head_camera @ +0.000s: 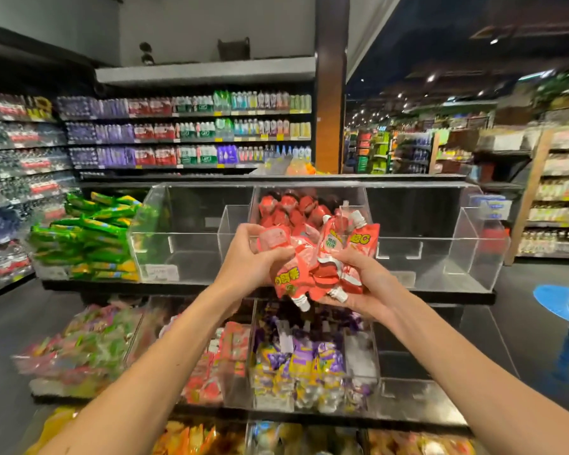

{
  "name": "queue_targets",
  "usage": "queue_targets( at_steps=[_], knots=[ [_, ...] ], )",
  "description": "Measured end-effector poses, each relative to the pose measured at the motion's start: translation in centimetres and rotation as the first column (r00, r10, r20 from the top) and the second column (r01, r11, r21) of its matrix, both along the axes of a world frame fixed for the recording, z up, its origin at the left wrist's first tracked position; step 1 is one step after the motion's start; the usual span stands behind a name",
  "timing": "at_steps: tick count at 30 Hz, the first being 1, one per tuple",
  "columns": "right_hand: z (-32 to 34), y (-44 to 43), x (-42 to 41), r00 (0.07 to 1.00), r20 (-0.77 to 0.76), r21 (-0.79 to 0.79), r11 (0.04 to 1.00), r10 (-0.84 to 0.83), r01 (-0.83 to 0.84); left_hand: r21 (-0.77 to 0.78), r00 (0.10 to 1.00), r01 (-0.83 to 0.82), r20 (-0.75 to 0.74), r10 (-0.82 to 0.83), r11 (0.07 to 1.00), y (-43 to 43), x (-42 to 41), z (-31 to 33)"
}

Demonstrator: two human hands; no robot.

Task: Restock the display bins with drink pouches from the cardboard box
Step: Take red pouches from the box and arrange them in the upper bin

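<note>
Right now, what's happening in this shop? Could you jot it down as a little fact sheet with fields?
place: shop aisle, drink shelves behind
left hand: grips a bunch of red pouches
right hand: holds the same bunch from below
middle bin: red pouches already inside
lower bin: purple pouches
far left: stacked green packs
cardboard box: not in view

The red drink pouches (312, 267) are shiny, crinkly plastic, and their white caps (301, 303) are smooth, hard plastic. The display bins (178, 251) are clear plastic, smooth and glossy like glass. The green packets (89, 238) look shiny and slippery too. The tall post (330, 110) is brown wood with a dull face.
</note>
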State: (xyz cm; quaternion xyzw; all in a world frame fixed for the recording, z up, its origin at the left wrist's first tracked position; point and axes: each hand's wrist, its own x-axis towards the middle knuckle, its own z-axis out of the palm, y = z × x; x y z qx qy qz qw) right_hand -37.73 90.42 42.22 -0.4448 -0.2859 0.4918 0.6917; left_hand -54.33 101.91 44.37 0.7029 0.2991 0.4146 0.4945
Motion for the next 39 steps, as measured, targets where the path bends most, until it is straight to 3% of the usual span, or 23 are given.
queue_targets(
  at_steps=[5,9,12,20,22,27,34,39],
  knots=[
    [1.9,2.8,4.0,1.0,0.008,-0.009,0.999,-0.03,0.03,0.076,0.991,-0.13,-0.014,0.132,0.989,2.3,3.3,2.4],
    [3.6,5.0,7.0,0.996,0.053,-0.042,0.996,-0.071,0.073,0.347,0.969,-0.18,-0.099,0.227,0.92,4.2,5.9,4.4],
    [4.5,6.3,8.9,0.992,0.053,-0.053,0.992,-0.111,0.114,0.439,0.978,-0.128,-0.091,0.186,0.889,6.0,7.9,5.4],
    [5.5,7.0,12.4,0.943,0.041,-0.089,0.939,-0.329,0.332,0.268,0.997,0.069,-0.05,-0.057,0.961,11.1,15.1,5.0],
    [5.4,6.8,13.3,0.931,0.04,-0.11,0.925,-0.362,0.365,0.304,0.993,0.104,-0.084,-0.083,0.947,12.1,16.9,4.5],
    [5.4,6.2,15.1,0.92,0.003,-0.112,0.914,-0.392,0.39,0.562,0.983,0.121,-0.182,-0.02,0.818,13.4,20.0,3.2],
    [5.9,6.4,17.2,0.942,0.034,-0.121,0.934,-0.335,0.336,0.534,0.964,0.068,-0.254,0.083,0.843,14.3,24.1,2.2],
    [5.9,6.6,17.4,0.963,0.078,-0.119,0.956,-0.259,0.267,0.532,0.96,0.141,-0.278,0.015,0.835,15.0,25.1,2.7]
  ],
)
